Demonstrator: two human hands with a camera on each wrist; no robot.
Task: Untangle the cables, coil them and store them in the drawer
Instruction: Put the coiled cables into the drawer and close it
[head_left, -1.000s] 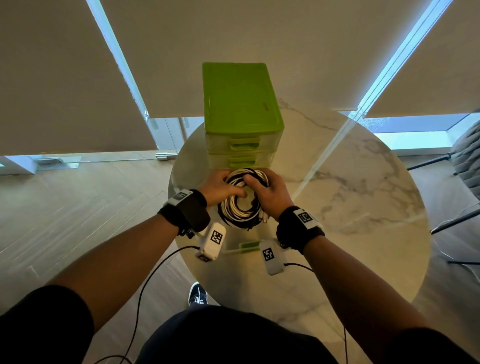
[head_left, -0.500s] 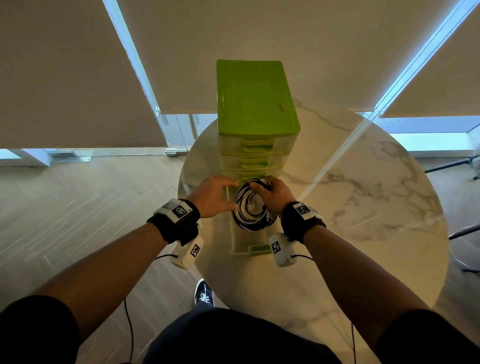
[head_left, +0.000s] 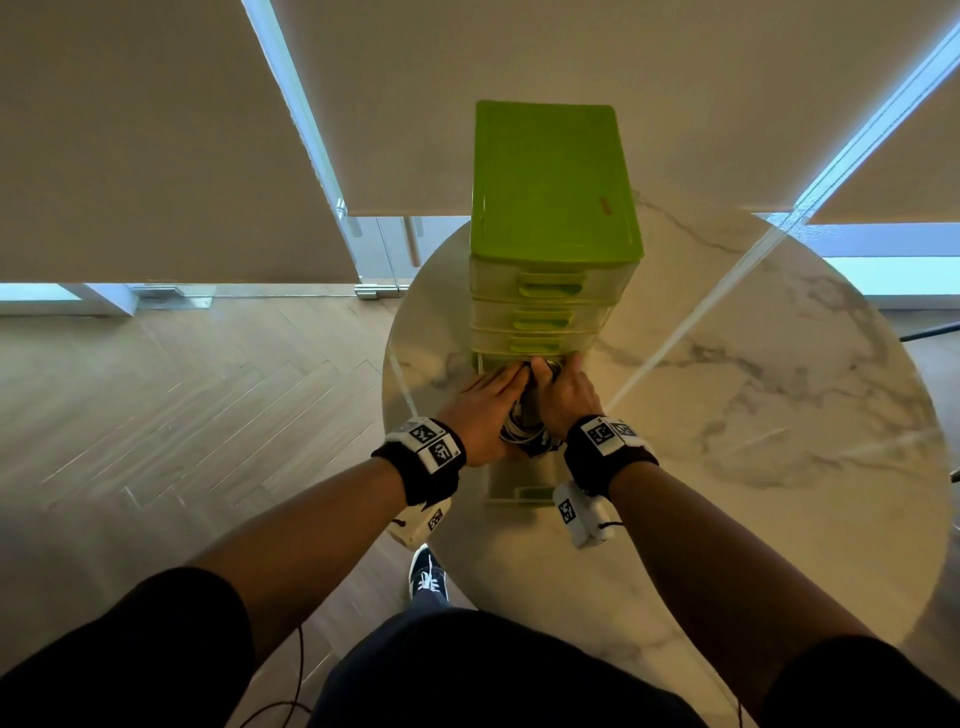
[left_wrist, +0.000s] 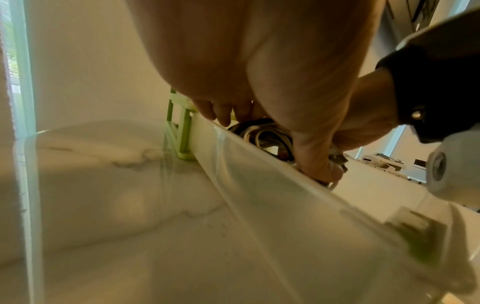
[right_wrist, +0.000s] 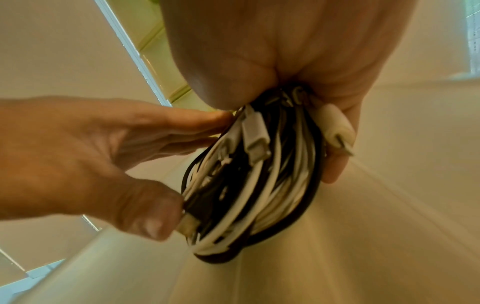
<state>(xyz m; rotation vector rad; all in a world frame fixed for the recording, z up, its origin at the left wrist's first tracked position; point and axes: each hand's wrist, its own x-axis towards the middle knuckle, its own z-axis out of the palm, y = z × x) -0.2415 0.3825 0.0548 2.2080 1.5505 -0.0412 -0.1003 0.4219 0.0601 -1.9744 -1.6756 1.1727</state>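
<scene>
A coil of black and white cables (right_wrist: 259, 185) stands on edge inside the pulled-out bottom drawer (head_left: 519, 493) of the green drawer unit (head_left: 550, 176). My right hand (head_left: 566, 395) grips the coil's top from the right, its fingers wrapped round the strands and a white plug. My left hand (head_left: 488, 400) pinches the coil's left side between thumb and fingers (right_wrist: 202, 121). In the left wrist view the coil (left_wrist: 262, 133) shows just above the drawer's translucent wall (left_wrist: 272, 195). In the head view the hands hide most of the coil (head_left: 524, 434).
The drawer unit stands at the far left part of a round marble table (head_left: 753, 415). Its three upper drawers (head_left: 545, 286) are closed. Wooden floor (head_left: 182, 415) lies to the left, with window blinds behind. My shoe (head_left: 428, 571) shows under the table's edge.
Both hands have gone down and forward with the coil into the open bottom drawer. My left hand, beside the coil half a second ago, now pinches it again.
</scene>
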